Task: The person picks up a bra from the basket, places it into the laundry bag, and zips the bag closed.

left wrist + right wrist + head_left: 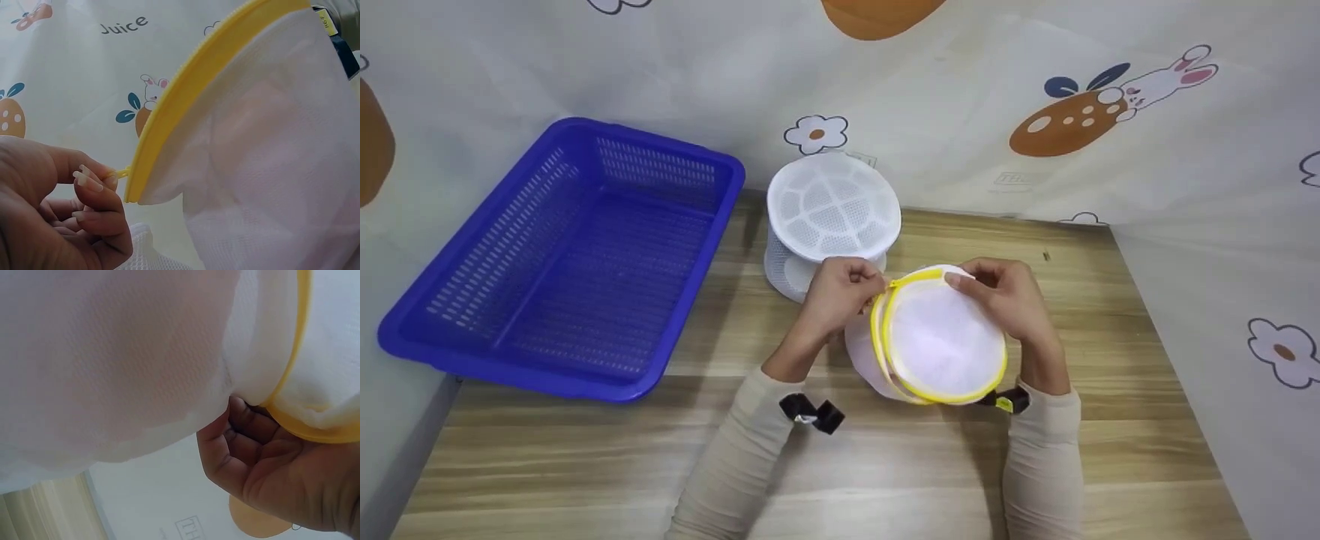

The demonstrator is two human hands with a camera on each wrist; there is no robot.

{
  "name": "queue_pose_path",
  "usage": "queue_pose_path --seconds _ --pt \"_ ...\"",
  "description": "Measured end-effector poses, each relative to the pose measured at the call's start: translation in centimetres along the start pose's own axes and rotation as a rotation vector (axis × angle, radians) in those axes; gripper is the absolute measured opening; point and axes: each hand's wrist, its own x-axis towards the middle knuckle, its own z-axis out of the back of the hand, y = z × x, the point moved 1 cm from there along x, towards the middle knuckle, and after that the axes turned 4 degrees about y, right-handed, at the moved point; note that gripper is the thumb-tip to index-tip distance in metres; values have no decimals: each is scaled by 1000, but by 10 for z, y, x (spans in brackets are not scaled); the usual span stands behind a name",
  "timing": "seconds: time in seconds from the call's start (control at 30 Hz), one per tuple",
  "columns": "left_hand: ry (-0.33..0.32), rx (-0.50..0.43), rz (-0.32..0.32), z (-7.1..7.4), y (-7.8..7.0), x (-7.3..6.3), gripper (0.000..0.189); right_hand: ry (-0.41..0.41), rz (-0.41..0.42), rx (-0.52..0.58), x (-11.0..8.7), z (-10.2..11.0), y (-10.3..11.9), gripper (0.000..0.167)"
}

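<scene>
A round white mesh laundry bag (945, 341) with yellow zipper edging is held up over the table, its circular lid partly parted from the body along the left side. My left hand (844, 296) pinches the small yellow zipper pull (121, 173) between thumb and forefinger, at the end of the yellow zipper tape (169, 107). On the far right of the rim, my right hand (1009, 296) grips the bag's edge, thumb on top of the lid. Seen from the right wrist, its curled fingers (242, 450) hold the fabric just below the yellow edging.
Behind the bag stands a white mesh basket-like container (834, 208) with a round patterned top. A large blue plastic basket (716, 247) with slotted walls occupies the left. The wooden table (1117, 420) meets printed white sheeting (960, 172) at the back and sides.
</scene>
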Motion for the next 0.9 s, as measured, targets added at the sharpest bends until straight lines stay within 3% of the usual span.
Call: queue_pose_path --seconds 0.43,0.67,0.9 --pt "2 -45 15 6 -2 0 10 0 42 -18 1 -3 1 20" --pt "14 -37 5 5 1 2 13 104 151 -51 -6 -11 34 21" --pt "19 -33 11 0 2 2 15 69 172 -50 -5 -23 44 13"
